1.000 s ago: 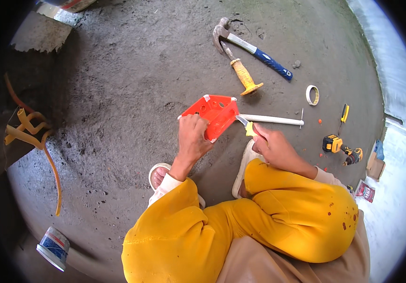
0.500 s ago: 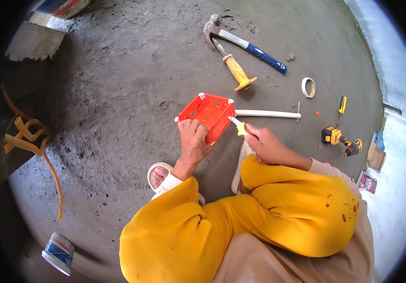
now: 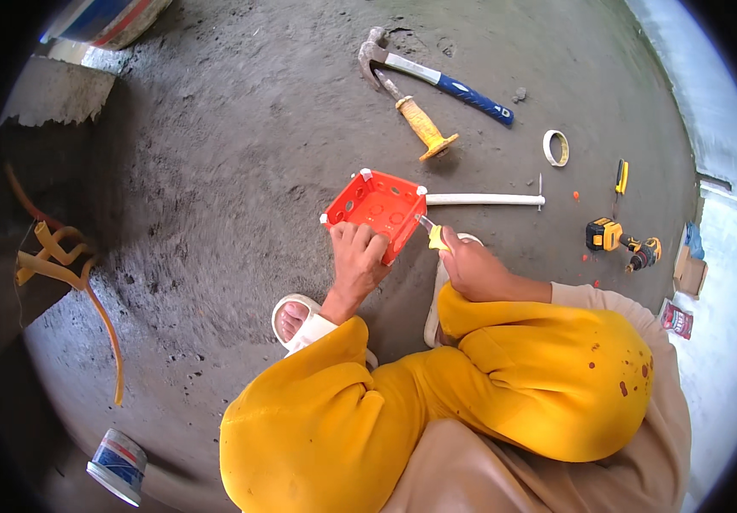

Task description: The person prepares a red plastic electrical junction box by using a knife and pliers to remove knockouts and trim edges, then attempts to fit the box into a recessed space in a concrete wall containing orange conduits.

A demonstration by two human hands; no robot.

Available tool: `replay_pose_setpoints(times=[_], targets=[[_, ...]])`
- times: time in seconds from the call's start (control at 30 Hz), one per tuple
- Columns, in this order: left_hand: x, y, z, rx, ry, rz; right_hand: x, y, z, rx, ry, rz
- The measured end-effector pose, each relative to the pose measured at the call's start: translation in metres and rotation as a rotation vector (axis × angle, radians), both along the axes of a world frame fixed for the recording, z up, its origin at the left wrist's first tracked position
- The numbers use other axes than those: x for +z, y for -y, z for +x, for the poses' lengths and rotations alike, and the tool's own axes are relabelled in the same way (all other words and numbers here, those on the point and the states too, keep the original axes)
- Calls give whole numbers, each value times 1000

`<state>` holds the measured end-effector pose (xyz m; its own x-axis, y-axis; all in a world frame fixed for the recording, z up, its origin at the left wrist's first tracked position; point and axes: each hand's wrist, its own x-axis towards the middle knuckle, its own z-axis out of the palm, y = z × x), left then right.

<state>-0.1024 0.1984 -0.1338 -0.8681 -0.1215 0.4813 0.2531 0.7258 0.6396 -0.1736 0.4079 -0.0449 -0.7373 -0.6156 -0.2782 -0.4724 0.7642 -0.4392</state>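
Note:
My left hand (image 3: 357, 265) grips the near rim of an open red electrical junction box (image 3: 377, 208) with white corner posts and round knockouts. In my right hand (image 3: 473, 268) is a knife (image 3: 437, 235) with a yellow handle, closed in my fingers. Its blade meets the box's right side wall; whether the tip goes through I cannot tell. A white pipe (image 3: 488, 199) lies on the ground, stretching right from the box's far right corner. Whether it is joined to the box is not clear.
Beyond the box lie a claw hammer (image 3: 437, 77) and a yellow-handled chisel (image 3: 422, 126). Rightward are a tape roll (image 3: 556, 148), a yellow cutter (image 3: 621, 178) and a cordless drill (image 3: 623, 244). Orange conduits (image 3: 53, 256) rise at left; a bucket (image 3: 118, 462) stands at lower left.
Less of the knife's blade shows, and my right hand has shifted slightly toward the near side. My left hand keeps its hold on the box. The whole view has shifted a little.

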Motion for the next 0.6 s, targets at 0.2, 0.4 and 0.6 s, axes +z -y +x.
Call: replay_pose_setpoints(times=[0.2,0.4,0.6], targets=[[-4,3,-1,23,-13,10,38,13,-30,-785,1401,-222],[-1,8,-5,53,19,111,63,19,-47,-437,1081,-16],[-1,23,-13,91,158,274,108,12,-72,-488,1307,-65]])
